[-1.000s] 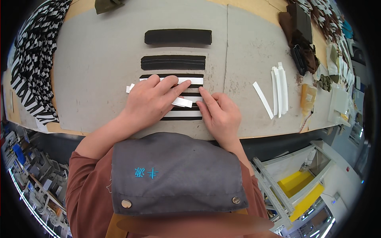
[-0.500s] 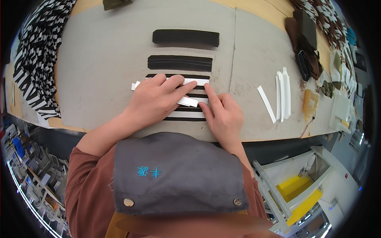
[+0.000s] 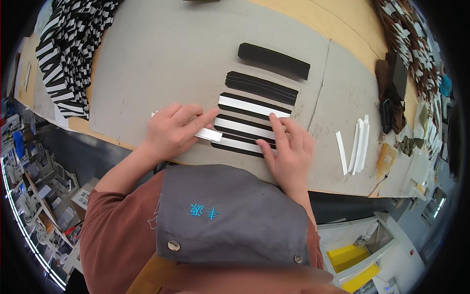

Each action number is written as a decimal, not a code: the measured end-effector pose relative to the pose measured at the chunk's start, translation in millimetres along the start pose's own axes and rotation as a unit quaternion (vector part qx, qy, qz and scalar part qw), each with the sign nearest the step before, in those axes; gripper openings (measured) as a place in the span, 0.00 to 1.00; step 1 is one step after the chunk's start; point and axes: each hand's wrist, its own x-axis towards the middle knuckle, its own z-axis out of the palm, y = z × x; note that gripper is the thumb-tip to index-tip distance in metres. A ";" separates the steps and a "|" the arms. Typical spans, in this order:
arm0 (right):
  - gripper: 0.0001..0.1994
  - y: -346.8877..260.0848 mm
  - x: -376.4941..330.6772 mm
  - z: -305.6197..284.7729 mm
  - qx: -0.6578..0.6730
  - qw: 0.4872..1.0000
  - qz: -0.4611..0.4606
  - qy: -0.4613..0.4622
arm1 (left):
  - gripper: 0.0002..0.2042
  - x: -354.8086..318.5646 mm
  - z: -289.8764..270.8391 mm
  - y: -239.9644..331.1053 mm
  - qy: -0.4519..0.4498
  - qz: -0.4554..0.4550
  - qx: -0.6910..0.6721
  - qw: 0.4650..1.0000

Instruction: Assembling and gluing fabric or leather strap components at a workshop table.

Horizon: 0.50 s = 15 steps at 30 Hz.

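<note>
Three black strips with white bands down their middles lie one below another: the far banded strip (image 3: 243, 104), the middle banded strip (image 3: 241, 126) and the near banded strip (image 3: 236, 145). My left hand (image 3: 174, 131) is just left of them, closed around loose white strips (image 3: 209, 134) whose ends stick out on both sides. At their right ends rests my right hand (image 3: 291, 149), fingers apart and holding nothing. Its index fingertip touches the far white band, its thumb the near strip. Beyond lie a black strip with lengthwise lines (image 3: 262, 88) and a plain black strip (image 3: 274, 60).
More white strips (image 3: 361, 144) lie to the right on the grey table mat (image 3: 156, 59), near a yellowish bottle (image 3: 386, 159). A heap of black-and-white pieces (image 3: 68, 63) covers the far left. Brown and white pieces (image 3: 416, 63) pile up at the far right.
My left hand has lifted off the far banded strip and moved left, still with the white strips. My right hand stays at the right ends. The whole view has turned and shifted.
</note>
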 end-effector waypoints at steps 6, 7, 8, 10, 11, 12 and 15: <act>0.31 -24.4 24.3 13.8 0.002 0.995 -0.092 -0.045 | 0.26 1.2 8.5 1.8 0.005 -0.017 -0.032 0.999; 0.31 -26.2 25.4 17.2 -0.009 0.994 -0.096 -0.049 | 0.26 0.9 8.9 2.6 0.005 -0.020 -0.034 0.999; 0.31 -27.3 25.9 18.8 -0.019 0.993 -0.100 -0.052 | 0.26 1.2 9.1 3.3 0.005 -0.021 -0.036 0.999; 0.30 -28.8 26.5 18.0 -0.020 0.994 -0.094 -0.055 | 0.25 1.7 8.4 3.9 0.005 -0.022 -0.039 0.999; 0.30 -29.4 26.8 17.4 -0.020 0.994 -0.087 -0.056 | 0.25 2.1 7.4 4.2 -0.001 -0.027 -0.051 0.998; 0.30 -29.4 27.1 16.7 -0.021 0.994 -0.087 -0.057 | 0.25 2.8 6.1 4.4 -0.007 -0.031 -0.063 0.998; 0.29 -29.7 29.0 16.4 -0.013 0.994 -0.090 -0.060 | 0.15 2.7 0.1 2.2 0.003 -0.045 -0.124 0.991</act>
